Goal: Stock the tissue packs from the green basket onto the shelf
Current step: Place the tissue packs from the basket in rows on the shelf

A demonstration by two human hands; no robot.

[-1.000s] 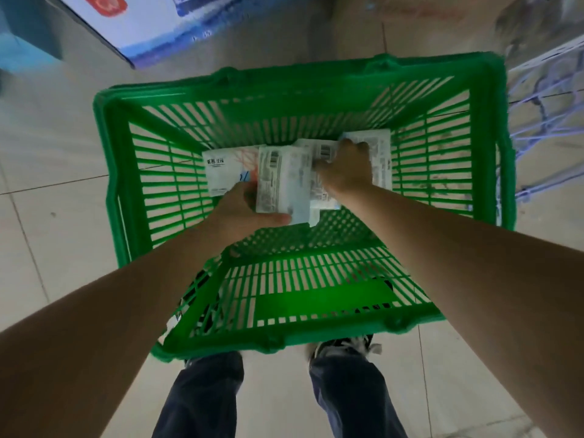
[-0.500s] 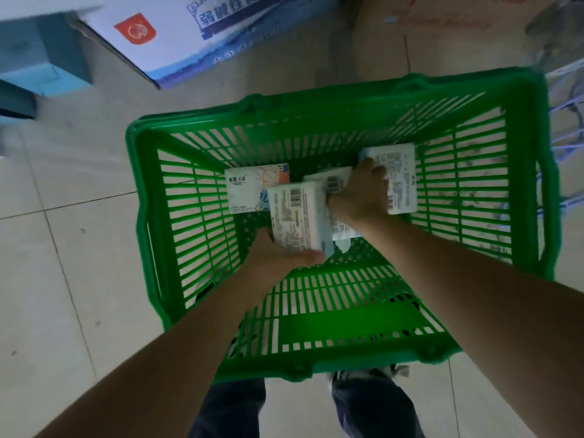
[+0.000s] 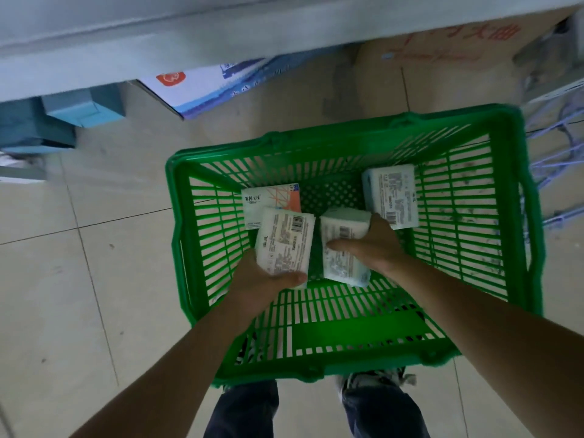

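A green basket (image 3: 480, 352) stands on the tiled floor in front of my feet. Inside it, my left hand (image 3: 262, 286) is shut on a white tissue pack (image 3: 282, 240) with a barcode, lifted off the bottom. My right hand (image 3: 373, 245) grips a second white tissue pack (image 3: 339, 267) beside it. A third pack (image 3: 392, 194) lies at the basket's far right. A pack with an orange pattern (image 3: 271, 199) lies at the far left, partly under the lifted pack. The pale shelf edge (image 3: 221, 30) runs across the top.
A white and blue carton (image 3: 208, 86) and a brown cardboard box (image 3: 442, 67) sit on the floor under the shelf. Blue boxes (image 3: 63, 118) are at the left. A blue wire rack (image 3: 559, 147) stands right of the basket.
Both hands have pulled their packs apart and lifted them slightly. The view has tilted up, so the shelf edge now shows.
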